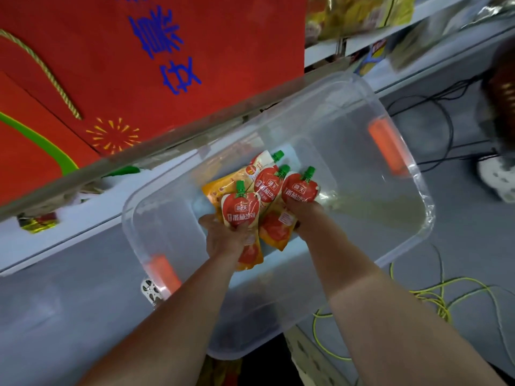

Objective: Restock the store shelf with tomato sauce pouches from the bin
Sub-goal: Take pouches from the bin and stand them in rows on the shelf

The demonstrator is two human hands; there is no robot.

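A clear plastic bin [390,240] with orange latches stands below me. Both my hands reach into it. My left hand [225,235] grips a red tomato sauce pouch [241,208] with a green cap, held upright. My right hand [305,213] grips a second tomato sauce pouch [299,188] the same way. Between them, another red pouch [267,185] and several orange-yellow pouches [223,188] lie on the bin's floor.
A store shelf edge [156,143] runs diagonally above the bin, with a big red gift bag [195,51] standing on it. More packaged goods [359,15] sit on shelves at upper right. Black and yellow-green cables [434,296] lie on the grey floor. Someone's white shoe [496,176] shows at right.
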